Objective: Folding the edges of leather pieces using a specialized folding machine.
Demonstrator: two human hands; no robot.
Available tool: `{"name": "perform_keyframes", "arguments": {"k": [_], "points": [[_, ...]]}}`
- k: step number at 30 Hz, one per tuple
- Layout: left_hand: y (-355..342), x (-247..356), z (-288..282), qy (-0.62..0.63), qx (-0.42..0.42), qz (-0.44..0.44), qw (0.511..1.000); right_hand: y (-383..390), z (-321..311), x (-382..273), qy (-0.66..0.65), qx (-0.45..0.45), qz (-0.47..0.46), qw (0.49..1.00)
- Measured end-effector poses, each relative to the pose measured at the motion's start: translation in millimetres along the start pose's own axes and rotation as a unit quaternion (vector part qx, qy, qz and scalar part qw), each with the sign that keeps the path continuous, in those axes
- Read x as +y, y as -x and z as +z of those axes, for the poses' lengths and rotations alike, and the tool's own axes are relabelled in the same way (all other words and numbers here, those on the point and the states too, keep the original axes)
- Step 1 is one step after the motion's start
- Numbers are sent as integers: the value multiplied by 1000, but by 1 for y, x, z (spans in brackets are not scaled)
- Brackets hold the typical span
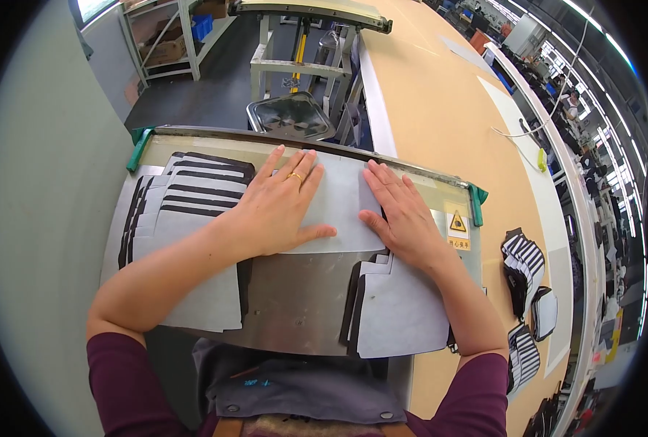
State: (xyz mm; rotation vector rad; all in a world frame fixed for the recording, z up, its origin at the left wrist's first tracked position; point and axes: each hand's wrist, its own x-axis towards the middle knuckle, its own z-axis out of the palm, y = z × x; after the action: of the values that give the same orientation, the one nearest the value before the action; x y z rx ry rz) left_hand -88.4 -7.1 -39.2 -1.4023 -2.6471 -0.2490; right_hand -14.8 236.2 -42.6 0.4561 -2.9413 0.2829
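Observation:
My left hand (284, 204) lies flat with fingers spread on a pale grey fabric sheet (338, 218). On the sheet's right side rests my right hand (404, 215), also flat, fingers stretched toward the far edge. The sheet lies at the far middle of a bare metal plate (295, 306). Partly under my left forearm are overlapping grey pieces with black edges (204, 298). A smaller stack of similar grey pieces (404, 313) lies below my right wrist, near the front edge. Neither hand grips anything.
Green corner pieces (140, 149) flank the plate's far bar. A yellow warning sticker (458, 222) is at the right. On the long tan table (448, 95) lie fanned black-and-white bundles (524, 266) and a white cord (528, 134). Beyond the plate stands a stool (291, 116).

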Motion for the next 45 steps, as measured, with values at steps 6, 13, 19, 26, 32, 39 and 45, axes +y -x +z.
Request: {"name": "perform_keyframes", "arguments": {"k": [6, 13, 19, 26, 32, 39, 45], "points": [[0, -5, 4, 7, 11, 6, 1000, 0, 5, -1, 16, 26, 4, 1000], [3, -12, 3, 28, 80, 22, 996, -4, -4, -10, 21, 36, 0, 999], [-2, -16, -18, 77, 32, -159, 984, -1, 1, -9, 11, 27, 0, 1000], [-17, -4, -35, 433, 112, -72, 892, -13, -28, -10, -135, 209, -20, 968], [-14, 61, -77, 617, 25, -69, 784, 33, -132, -2, -383, 54, 138, 912], [31, 94, -6, 395, -16, 5, 918, 110, -33, -9, -64, 64, 116, 989], [71, 29, -43, 20, 75, -65, 995, 114, -25, -14, 6, 97, 91, 991]]}}
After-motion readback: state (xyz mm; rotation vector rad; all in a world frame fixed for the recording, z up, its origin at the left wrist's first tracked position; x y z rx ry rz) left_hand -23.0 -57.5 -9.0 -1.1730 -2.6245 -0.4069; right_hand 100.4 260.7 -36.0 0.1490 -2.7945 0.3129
